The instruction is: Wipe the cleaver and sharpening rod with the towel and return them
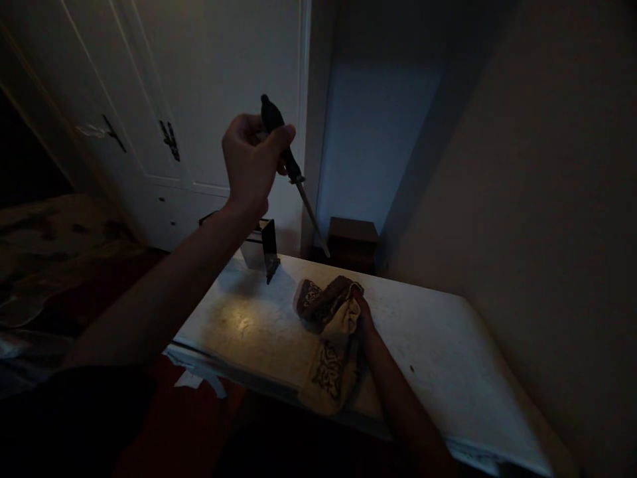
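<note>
My left hand [253, 159] is raised above the far part of the table, its fingers closed round the black handle of what looks like a sharpening steel [283, 149]. The thin metal rod slants down to the right, with its tip in the air. Lower down, my right hand [363, 309] grips a brown and tan patterned cloth [331, 362]. Some of its fingers are hidden in the folds. One end of the cloth lies bunched on the white table [428, 345], while the tan end drapes toward the near edge. Rod and cloth are apart.
A box-like stand with dark edges [269, 245] is at the table's back left, partly behind my left forearm. Beyond are a white wardrobe [239, 60] and a small brown cabinet [353, 232]. A wall [547, 199] borders the right side. The room is dim.
</note>
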Tool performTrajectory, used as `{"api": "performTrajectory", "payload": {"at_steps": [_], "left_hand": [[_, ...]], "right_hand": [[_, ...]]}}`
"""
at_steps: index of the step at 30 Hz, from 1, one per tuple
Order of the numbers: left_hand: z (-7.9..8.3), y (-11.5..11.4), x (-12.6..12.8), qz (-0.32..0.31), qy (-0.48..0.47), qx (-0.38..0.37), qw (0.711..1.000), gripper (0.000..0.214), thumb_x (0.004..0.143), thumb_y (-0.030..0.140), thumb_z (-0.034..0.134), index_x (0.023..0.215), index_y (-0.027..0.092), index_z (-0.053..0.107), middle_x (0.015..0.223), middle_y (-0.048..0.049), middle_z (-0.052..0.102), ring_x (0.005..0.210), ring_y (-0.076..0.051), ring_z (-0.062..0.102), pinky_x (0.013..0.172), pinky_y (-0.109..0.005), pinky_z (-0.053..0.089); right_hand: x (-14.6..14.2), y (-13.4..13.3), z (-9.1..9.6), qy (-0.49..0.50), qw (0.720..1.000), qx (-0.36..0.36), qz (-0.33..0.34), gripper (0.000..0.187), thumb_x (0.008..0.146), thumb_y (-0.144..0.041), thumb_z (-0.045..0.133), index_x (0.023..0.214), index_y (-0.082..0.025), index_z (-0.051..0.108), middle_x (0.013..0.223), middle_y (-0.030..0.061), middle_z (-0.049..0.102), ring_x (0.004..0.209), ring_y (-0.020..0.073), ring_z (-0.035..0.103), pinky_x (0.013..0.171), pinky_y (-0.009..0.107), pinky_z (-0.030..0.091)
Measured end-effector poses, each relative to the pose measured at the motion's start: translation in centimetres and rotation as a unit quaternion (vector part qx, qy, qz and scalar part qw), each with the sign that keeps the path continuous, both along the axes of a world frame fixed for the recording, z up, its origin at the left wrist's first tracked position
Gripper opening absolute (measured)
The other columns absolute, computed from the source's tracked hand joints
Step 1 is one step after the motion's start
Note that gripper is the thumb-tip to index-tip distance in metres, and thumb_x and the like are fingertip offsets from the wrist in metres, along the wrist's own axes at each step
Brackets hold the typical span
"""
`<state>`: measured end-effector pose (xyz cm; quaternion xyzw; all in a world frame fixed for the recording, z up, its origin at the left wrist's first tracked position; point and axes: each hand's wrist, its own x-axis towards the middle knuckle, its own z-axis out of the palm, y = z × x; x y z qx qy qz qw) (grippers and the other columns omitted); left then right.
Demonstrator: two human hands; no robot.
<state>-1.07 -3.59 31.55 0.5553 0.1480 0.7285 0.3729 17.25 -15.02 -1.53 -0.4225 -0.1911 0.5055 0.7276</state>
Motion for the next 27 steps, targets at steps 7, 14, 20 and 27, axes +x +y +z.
{"api": "performTrajectory", "payload": {"at_steps": [7,14,20,27], "left_hand": [[-10.4,-3.5,5.6,-0.079,-0.027,-0.128,0.988,0.028,0.070,0.024,0.072,0.076,0.019,0.046,0.058,0.0096,0.051,0.040,-0.005,0.049,0.038,-0.018,0.039],[-20.8,-6.4,8.1,-0.134,-0.022,-0.279,0.950,0.026,0.067,0.028,0.067,0.083,0.019,0.049,0.074,0.0049,0.058,0.052,-0.009,0.057,0.053,-0.024,0.051],[-26.5,-6.8,7.9,-0.181,0.055,-0.306,0.933,0.030,0.060,0.027,0.070,0.082,0.019,0.051,0.082,0.0008,0.062,0.076,-0.015,0.061,0.062,-0.025,0.053],[-29.4,-4.3,6.6,-0.179,0.280,-0.203,0.921,0.025,0.066,0.036,0.074,0.079,0.017,0.063,0.084,-0.0047,0.067,0.081,-0.020,0.063,0.076,-0.033,0.051]], "right_hand": [[0.6,-0.5,0.7,0.093,0.993,0.062,0.034,0.054,0.064,-0.073,0.066,0.086,-0.023,0.070,0.077,0.0029,0.074,0.086,0.0268,0.071,0.078,0.040,0.058],[0.9,-0.6,2.9,0.084,0.990,0.110,-0.015,0.045,0.063,-0.070,0.069,0.075,-0.026,0.066,0.072,0.0007,0.070,0.089,0.0250,0.069,0.079,0.039,0.058],[1.0,-0.8,2.8,0.097,0.990,0.094,-0.040,0.040,0.071,-0.065,0.065,0.072,-0.025,0.065,0.066,0.0013,0.068,0.078,0.0230,0.069,0.072,0.037,0.058],[1.6,-1.2,1.9,0.116,0.992,0.033,-0.021,0.035,0.062,-0.054,0.073,0.073,-0.021,0.066,0.063,0.0032,0.069,0.070,0.0242,0.070,0.060,0.034,0.058]]}}
